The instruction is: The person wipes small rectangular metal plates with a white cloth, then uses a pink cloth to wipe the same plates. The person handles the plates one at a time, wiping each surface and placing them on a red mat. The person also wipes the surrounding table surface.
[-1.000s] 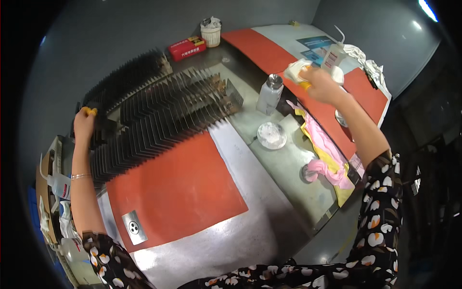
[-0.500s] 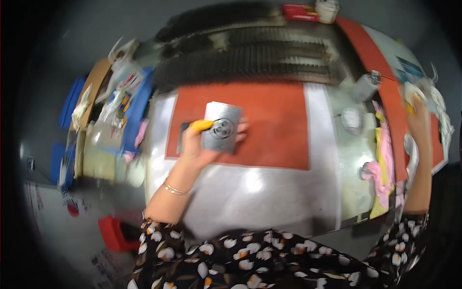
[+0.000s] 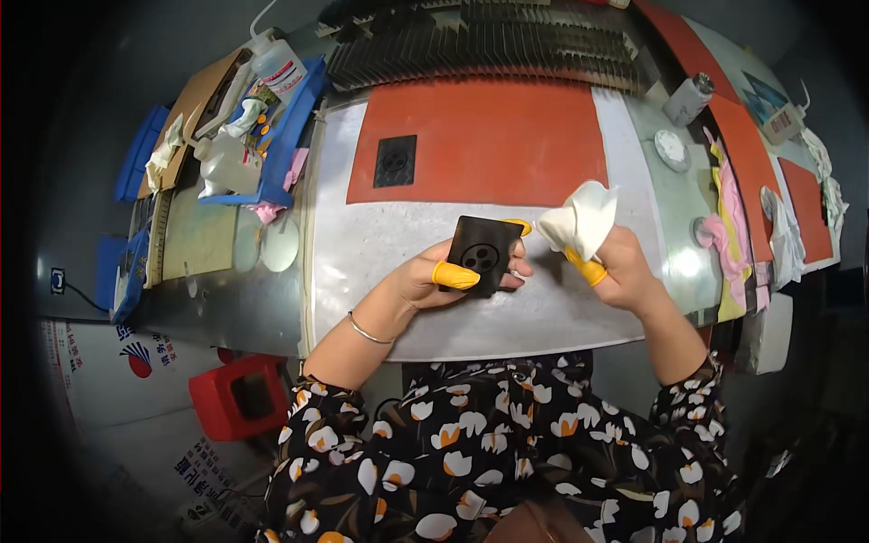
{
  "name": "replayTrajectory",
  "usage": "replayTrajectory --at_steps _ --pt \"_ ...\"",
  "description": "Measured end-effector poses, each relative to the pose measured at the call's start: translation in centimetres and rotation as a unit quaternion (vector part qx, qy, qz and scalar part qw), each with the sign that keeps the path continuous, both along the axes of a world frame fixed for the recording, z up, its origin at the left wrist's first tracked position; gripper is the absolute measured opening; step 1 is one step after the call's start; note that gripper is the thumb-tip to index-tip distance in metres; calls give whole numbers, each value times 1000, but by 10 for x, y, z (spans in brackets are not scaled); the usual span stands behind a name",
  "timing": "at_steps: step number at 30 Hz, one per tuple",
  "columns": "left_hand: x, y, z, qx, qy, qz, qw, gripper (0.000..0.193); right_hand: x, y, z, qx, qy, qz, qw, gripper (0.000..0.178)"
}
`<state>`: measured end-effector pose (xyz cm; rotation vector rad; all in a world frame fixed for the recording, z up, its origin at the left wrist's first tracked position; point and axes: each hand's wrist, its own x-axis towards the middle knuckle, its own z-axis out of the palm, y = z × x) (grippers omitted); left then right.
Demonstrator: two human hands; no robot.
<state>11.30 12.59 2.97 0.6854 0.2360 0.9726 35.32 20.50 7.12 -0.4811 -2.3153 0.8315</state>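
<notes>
My left hand [image 3: 424,279] grips a thin black rectangular plate [image 3: 482,237] by its edges, tilted above the grey table cover. A ring with several round holes or dots marks the plate. Yellow finger cots cover the thumb and a fingertip of this hand. Just to the right, my right hand [image 3: 626,268] pinches a bunched white cloth [image 3: 587,215], and yellow finger cots show there too. Cloth and plate are close but apart. A similar black plate [image 3: 396,161] lies flat on the red mat [image 3: 516,136], farther off.
Dark slotted racks [image 3: 480,59] stretch along the back. At left a blue tray [image 3: 294,163] carries squeeze bottles. On the right are a metal bottle [image 3: 690,100], a small round dish [image 3: 672,149], and pink and yellow cloths [image 3: 724,231]. Below the table's left side sits a red stool [image 3: 237,398].
My right hand has come in from the far right side and now holds the white cloth. The plate in my left hand has moved nearer to me and no longer glares silver.
</notes>
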Motion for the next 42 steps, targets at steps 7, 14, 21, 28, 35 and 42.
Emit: replayTrajectory --at_steps 7,14,21,28,35,42 --pt "-16 -27 7 80 155 12 985 55 -20 -16 -8 -2 -17 63 998 32" --pt "-6 -34 14 149 272 88 947 39 -30 -19 -22 57 11 79 995 35" --pt "-1 -28 1 151 286 45 945 32 -28 -18 -18 128 -31 110 985 24" --pt "20 -32 -13 106 238 -22 965 23 -41 -20 8 125 -142 171 967 19" --pt "9 -31 9 79 318 -46 944 13 -27 -20 -2 122 -189 153 962 19" --pt "6 -24 5 52 380 -98 918 12 -46 -17 -3 169 -184 138 959 27"
